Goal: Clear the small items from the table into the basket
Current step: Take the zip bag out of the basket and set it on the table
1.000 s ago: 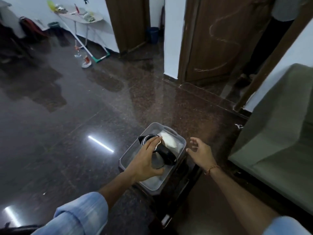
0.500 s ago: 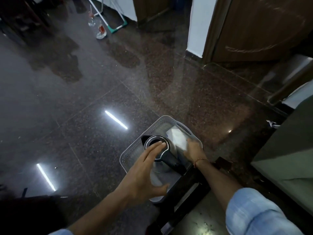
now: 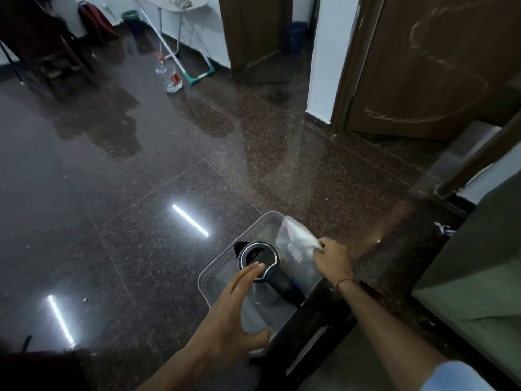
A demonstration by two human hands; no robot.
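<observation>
A grey plastic basket (image 3: 222, 266) stands on the dark floor beside a black low table (image 3: 315, 320). Inside it a steel kettle with a black lid and handle (image 3: 258, 256) stands upright. My left hand (image 3: 234, 309) hovers with straight fingers over the kettle, fingertips at the lid rim. At the basket's far right, my right hand (image 3: 332, 258) pinches the corner of a clear plastic bag (image 3: 293, 241) and holds it partly lifted over the basket. What the bag contains is unclear.
A grey-green sofa (image 3: 473, 277) fills the right side. Brown doors (image 3: 417, 66) and a white wall post (image 3: 329, 57) stand behind. A plastic bottle (image 3: 169, 74), a white stand (image 3: 183, 32) and dark chairs (image 3: 42, 43) are far back left. A paper scrap (image 3: 444, 228) lies by the sofa.
My right hand reached into the basket, took hold of the plastic bag and raised it. My left hand came off the kettle's top and straightened. The view tilted and swung.
</observation>
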